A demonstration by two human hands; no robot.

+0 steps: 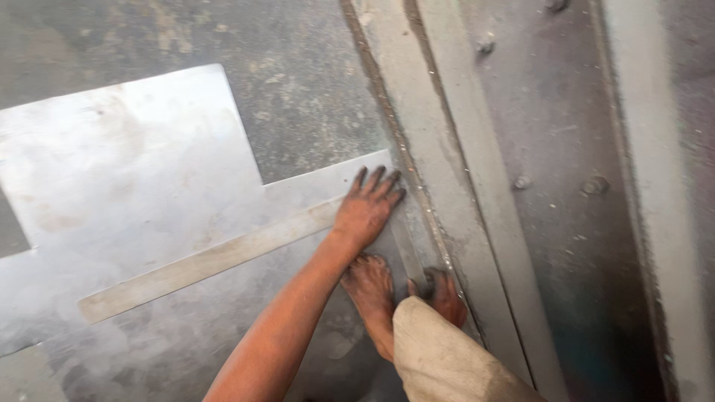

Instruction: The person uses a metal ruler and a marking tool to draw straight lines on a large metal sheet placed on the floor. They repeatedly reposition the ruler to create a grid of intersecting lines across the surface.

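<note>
L hand [366, 211]: flat, fingers spread wide, pressing metal strip [201, 264] end at sheet [134, 171] right edge.
R hand: not visible.
Foot [370, 286]: on sheet.

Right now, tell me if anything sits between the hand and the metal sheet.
Nothing visible does. The left hand lies flat on the metal sheet beside the steel beam. A narrow strip runs up to the wrist; whether it reaches under the palm is hidden.

A bare left arm reaches up from six o'clock toward one o'clock, its grimy left hand [367, 208] pressed flat, palm down, fingers [376, 179] spread slightly and pointing to one o'clock; no right hand shows.
</note>
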